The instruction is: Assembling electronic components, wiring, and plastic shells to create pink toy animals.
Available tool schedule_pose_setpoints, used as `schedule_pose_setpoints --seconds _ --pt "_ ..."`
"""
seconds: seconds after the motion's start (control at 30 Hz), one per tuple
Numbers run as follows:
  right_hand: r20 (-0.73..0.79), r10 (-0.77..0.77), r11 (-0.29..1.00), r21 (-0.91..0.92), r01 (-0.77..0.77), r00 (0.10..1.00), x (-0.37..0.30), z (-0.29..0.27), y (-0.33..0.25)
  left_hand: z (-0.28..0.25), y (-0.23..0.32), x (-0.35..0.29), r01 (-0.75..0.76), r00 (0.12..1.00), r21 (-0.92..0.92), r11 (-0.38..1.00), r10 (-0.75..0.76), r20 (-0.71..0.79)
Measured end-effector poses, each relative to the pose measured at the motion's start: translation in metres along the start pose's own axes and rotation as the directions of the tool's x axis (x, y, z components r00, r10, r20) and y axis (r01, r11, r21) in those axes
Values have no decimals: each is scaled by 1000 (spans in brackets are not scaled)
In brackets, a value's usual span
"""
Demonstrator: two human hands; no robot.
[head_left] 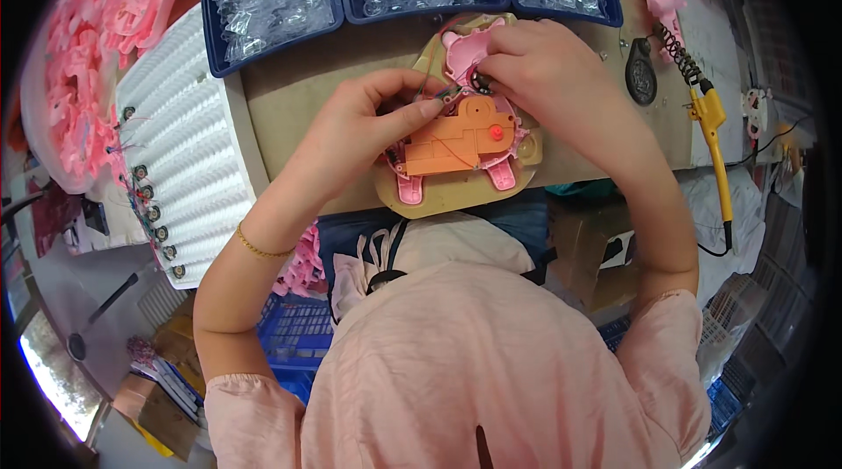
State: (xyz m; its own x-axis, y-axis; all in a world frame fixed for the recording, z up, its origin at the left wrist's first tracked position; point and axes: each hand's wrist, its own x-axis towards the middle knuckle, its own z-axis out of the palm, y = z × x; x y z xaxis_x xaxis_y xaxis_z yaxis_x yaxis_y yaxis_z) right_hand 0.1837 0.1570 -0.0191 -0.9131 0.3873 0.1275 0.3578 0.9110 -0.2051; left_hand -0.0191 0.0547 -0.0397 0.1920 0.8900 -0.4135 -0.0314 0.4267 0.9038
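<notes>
A pink plastic toy shell, shaped like an animal, lies on a tan fixture board in front of me. An orange gearbox housing with a red knob sits inside it. My left hand is at the shell's upper left, thumb and fingers pinched on thin wires. My right hand reaches over the shell's upper right. Its fingertips close on a small round dark part at the neck of the shell; the fingers partly hide it.
Blue bins of clear plastic parts stand at the back. To the left, a white ridged rack carries small round wired parts along its edge. Pink shells are piled beyond. At right are a yellow-handled tool with a coiled cord and a black oval object.
</notes>
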Motion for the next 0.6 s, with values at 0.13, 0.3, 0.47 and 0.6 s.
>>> schedule_pose_setpoints --seconds 0.13,0.3,0.47,0.6 --pt "140 21 993 111 -37 990 5 4 5 -9 10 -5 55 997 -24 998 -53 60" --pt "249 182 914 313 -257 951 12 -3 0 -12 7 -6 61 996 -23 998 -59 62" --pt "413 183 926 232 -297 892 18 -5 3 -16 11 -4 63 993 -27 998 -60 105" --pt "41 118 950 285 -124 992 -8 4 -14 -14 5 -5 91 994 -66 994 -86 72"
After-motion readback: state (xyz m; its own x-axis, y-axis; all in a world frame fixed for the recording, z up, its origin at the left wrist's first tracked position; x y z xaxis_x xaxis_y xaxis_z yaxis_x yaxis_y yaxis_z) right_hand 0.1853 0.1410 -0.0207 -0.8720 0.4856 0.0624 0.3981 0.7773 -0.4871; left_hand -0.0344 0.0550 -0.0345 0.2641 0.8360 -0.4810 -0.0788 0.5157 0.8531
